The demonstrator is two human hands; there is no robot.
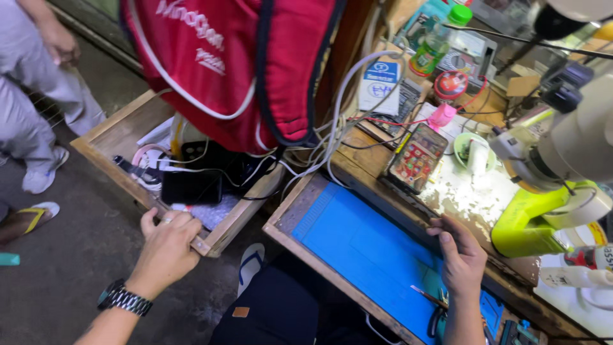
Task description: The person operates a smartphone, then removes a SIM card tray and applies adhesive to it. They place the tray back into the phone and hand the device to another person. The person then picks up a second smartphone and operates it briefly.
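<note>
My left hand (167, 246), with a metal watch on its wrist, grips the front edge of an open wooden drawer (214, 235) at the left. Inside the drawer lie a black phone (191, 188), white cables and a pink-rimmed round object (147, 160). My right hand (461, 254) rests with curled fingers on the far edge of a blue work mat (364, 246) that covers a pull-out wooden shelf. I cannot tell whether a thin tool sits in its fingers. A phone with a lit colourful screen (418, 157) lies on the wooden bench beyond that hand.
A red bag (236, 64) hangs over the drawer. A microscope with a lime-green base (527, 220) stands at the right. Bottles, boxes, a small white cup (474, 152) and cable tangles crowd the bench. Another person's legs (29, 121) stand at far left on the concrete floor.
</note>
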